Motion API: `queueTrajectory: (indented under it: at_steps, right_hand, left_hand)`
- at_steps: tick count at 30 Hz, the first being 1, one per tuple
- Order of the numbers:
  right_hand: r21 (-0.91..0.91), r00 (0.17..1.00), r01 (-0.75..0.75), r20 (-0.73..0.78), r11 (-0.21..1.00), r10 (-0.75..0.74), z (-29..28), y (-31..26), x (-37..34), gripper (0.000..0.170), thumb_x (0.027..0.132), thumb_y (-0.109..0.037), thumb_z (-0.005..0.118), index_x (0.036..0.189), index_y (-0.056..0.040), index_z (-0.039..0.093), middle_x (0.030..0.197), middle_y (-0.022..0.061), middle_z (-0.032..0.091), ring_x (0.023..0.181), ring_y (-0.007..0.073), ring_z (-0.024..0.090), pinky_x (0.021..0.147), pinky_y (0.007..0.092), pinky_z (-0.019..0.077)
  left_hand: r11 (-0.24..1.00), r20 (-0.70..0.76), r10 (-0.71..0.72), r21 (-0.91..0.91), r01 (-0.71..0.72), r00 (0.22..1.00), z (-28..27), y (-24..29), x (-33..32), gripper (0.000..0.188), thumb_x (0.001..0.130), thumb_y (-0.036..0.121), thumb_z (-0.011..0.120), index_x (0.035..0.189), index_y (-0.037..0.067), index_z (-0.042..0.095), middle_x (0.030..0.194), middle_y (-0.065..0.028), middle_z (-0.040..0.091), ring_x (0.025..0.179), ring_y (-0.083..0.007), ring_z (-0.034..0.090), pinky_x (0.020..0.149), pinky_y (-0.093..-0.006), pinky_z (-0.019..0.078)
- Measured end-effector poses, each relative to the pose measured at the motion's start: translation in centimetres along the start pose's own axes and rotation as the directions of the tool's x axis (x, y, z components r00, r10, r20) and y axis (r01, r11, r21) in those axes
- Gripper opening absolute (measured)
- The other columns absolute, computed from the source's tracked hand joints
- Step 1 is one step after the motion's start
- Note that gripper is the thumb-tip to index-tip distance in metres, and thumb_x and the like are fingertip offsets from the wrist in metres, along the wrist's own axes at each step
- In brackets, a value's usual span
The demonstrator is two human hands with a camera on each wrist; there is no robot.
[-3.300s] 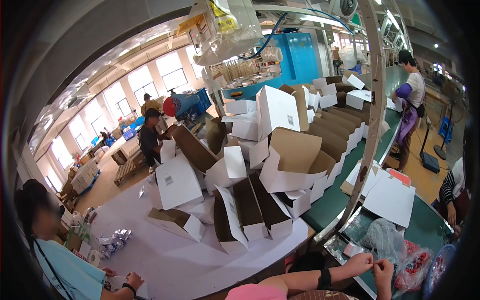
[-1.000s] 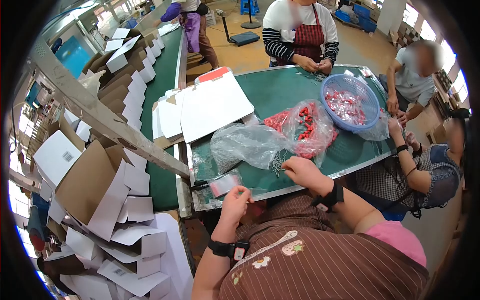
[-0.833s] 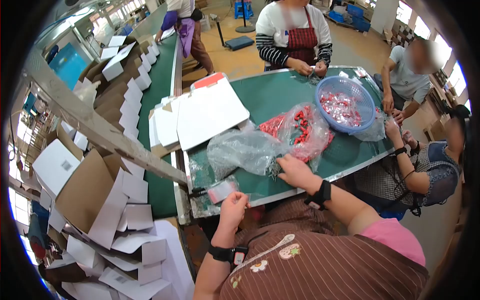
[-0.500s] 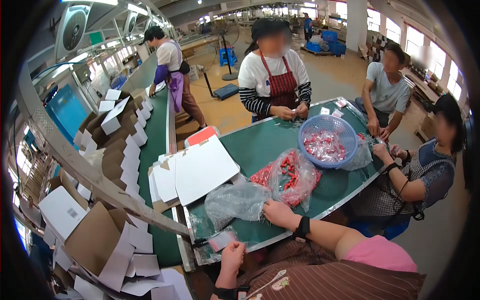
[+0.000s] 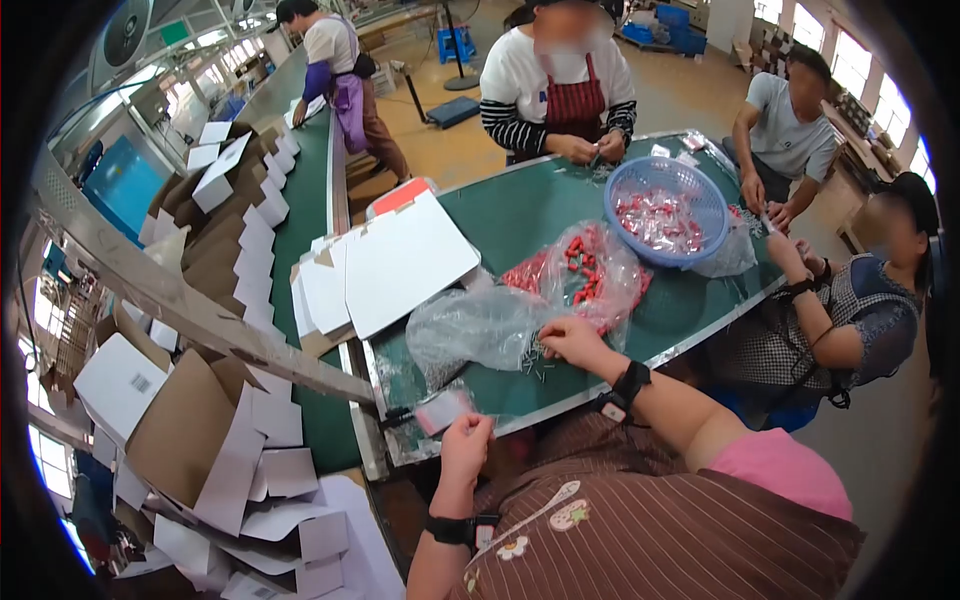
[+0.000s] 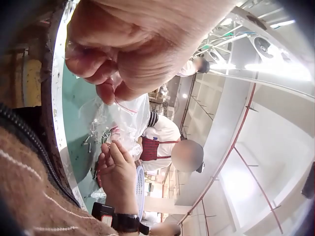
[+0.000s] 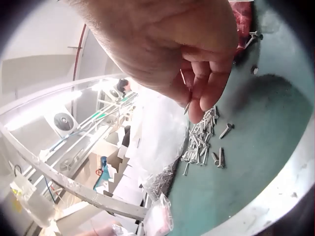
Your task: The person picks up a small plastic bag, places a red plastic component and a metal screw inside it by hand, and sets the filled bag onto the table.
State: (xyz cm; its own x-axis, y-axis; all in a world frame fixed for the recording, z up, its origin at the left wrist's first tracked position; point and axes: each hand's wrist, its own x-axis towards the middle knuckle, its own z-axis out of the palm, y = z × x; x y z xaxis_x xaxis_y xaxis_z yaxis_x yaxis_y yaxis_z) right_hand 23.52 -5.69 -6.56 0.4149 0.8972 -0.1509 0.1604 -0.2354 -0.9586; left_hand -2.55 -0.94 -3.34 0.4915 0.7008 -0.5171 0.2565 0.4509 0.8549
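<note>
My left hand (image 5: 466, 448) is held over the near table edge, thumb and fingertips pinching a small clear bag with a pink line (image 6: 127, 108), in the left wrist view. Between the thumb and fingers of my right hand (image 7: 172, 54) is a thin metal screw (image 7: 186, 108), just above a pile of loose screws (image 7: 201, 140). In the head view the right hand (image 5: 575, 342) is beside a large clear bag (image 5: 465, 325). Behind it lies a bag of red pieces (image 5: 590, 275). A packet of small bags (image 5: 441, 410) rests near my left hand.
A blue basket (image 5: 667, 255) of red-filled packets stands farther back. White cardboard (image 5: 408, 262) lies at the table's left, near a slanting metal post (image 5: 225, 325). Open boxes (image 5: 190, 430) crowd the left side. Several people are around the table (image 5: 500, 215).
Since the oldest frame the view has swung to the table, and my hands, then together, are apart. Over the last half second the view has tilted down; the right hand stays by the screws.
</note>
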Motion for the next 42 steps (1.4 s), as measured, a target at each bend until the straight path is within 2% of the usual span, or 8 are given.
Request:
queueTrajectory:
  at_steps: [6, 19, 30, 34, 37, 39, 40, 42]
  right_hand:
    - [0.319, 0.976, -0.214, 0.094, 0.923, 0.194, -0.3, -0.1, -0.5, 0.014, 0.082, -0.005, 0.053, 0.096, 0.0000, 0.055, 0.082, 0.0071, 0.060, 0.071, 0.0164, 0.065, 0.058, 0.0218, 0.0503]
    - [0.497, 0.938, -0.345, 0.176, 0.796, 0.297, -0.7, -0.6, -0.9, 0.014, 0.083, -0.005, 0.052, 0.097, -0.0017, 0.052, 0.087, 0.0071, 0.058, 0.080, 0.0188, 0.064, 0.063, 0.0259, 0.0516]
    - [0.723, 0.894, -0.439, 0.294, 0.533, 0.338, -1.1, -1.1, -0.7, 0.015, 0.086, -0.007, 0.052, 0.095, 0.0043, 0.055, 0.089, 0.0120, 0.061, 0.082, 0.0195, 0.063, 0.071, 0.0285, 0.0524]
    - [0.673, 0.928, -0.373, 0.279, 0.638, 0.248, -1.1, -0.3, -0.8, 0.015, 0.084, -0.003, 0.052, 0.096, 0.0058, 0.055, 0.089, 0.0125, 0.061, 0.082, 0.0196, 0.063, 0.071, 0.0276, 0.0527]
    - [0.592, 0.919, -0.393, 0.279, 0.704, 0.279, -1.4, -0.7, -1.1, 0.017, 0.083, 0.000, 0.053, 0.099, 0.0071, 0.054, 0.090, 0.0124, 0.061, 0.083, 0.0191, 0.062, 0.072, 0.0266, 0.0528]
    - [0.552, 0.921, -0.386, 0.269, 0.739, 0.280, -1.3, -1.1, -1.3, 0.018, 0.083, -0.002, 0.055, 0.099, 0.0060, 0.055, 0.092, 0.0135, 0.060, 0.084, 0.0194, 0.062, 0.071, 0.0256, 0.0532]
    - [0.549, 0.919, -0.392, 0.278, 0.738, 0.281, -1.3, -1.4, -1.4, 0.018, 0.083, -0.002, 0.055, 0.099, 0.0060, 0.055, 0.092, 0.0135, 0.060, 0.084, 0.0194, 0.062, 0.071, 0.0256, 0.0532]
    - [0.415, 0.943, -0.316, 0.233, 0.853, 0.236, -0.8, -2.8, -1.9, 0.016, 0.083, -0.002, 0.054, 0.097, 0.0054, 0.058, 0.088, 0.0128, 0.062, 0.077, 0.0194, 0.064, 0.068, 0.0260, 0.0541]
  left_hand:
    - [1.000, -0.005, -0.012, 0.011, 0.012, 1.000, -0.1, -0.1, 0.0, 0.010, 0.082, 0.015, 0.058, 0.081, 0.007, 0.051, 0.063, 0.0009, 0.050, 0.040, -0.0026, 0.035, 0.035, -0.0172, 0.0237]
    - [1.000, -0.018, -0.020, -0.004, 0.020, 1.000, -0.1, -0.2, 0.0, 0.010, 0.082, 0.015, 0.058, 0.082, 0.007, 0.051, 0.062, 0.0008, 0.049, 0.041, -0.0032, 0.036, 0.036, -0.0171, 0.0242]
    - [0.999, -0.015, -0.032, 0.009, 0.032, 0.999, -0.2, -0.5, 0.4, 0.012, 0.082, 0.016, 0.059, 0.082, 0.007, 0.051, 0.062, 0.0006, 0.049, 0.041, -0.0031, 0.036, 0.035, -0.0174, 0.0243]
    - [0.999, -0.018, -0.038, 0.025, 0.038, 0.999, 0.0, -0.3, 0.4, 0.013, 0.082, 0.017, 0.060, 0.082, 0.007, 0.051, 0.063, 0.0005, 0.050, 0.041, -0.0029, 0.036, 0.036, -0.0173, 0.0245]
    - [0.991, -0.051, 0.072, 0.113, -0.066, 0.996, 0.0, -0.6, 1.0, 0.015, 0.081, 0.017, 0.061, 0.083, 0.007, 0.050, 0.063, -0.0001, 0.051, 0.040, -0.0024, 0.034, 0.035, -0.0177, 0.0241]
    - [0.960, -0.110, 0.138, 0.260, -0.105, 0.984, 0.1, 0.0, 1.3, 0.017, 0.077, 0.018, 0.062, 0.078, 0.002, 0.056, 0.066, -0.0047, 0.058, 0.062, -0.0132, 0.055, 0.059, -0.0261, 0.0427]
    - [0.961, -0.118, 0.135, 0.258, -0.101, 0.984, 0.2, 0.0, 1.6, 0.017, 0.077, 0.018, 0.062, 0.078, 0.002, 0.056, 0.066, -0.0047, 0.058, 0.062, -0.0132, 0.055, 0.059, -0.0261, 0.0427]
    - [0.852, -0.109, 0.335, 0.459, -0.251, 0.936, 0.2, -0.2, 2.3, 0.020, 0.076, 0.020, 0.063, 0.076, 0.001, 0.056, 0.067, -0.0087, 0.058, 0.064, -0.0179, 0.056, 0.062, -0.0308, 0.0441]
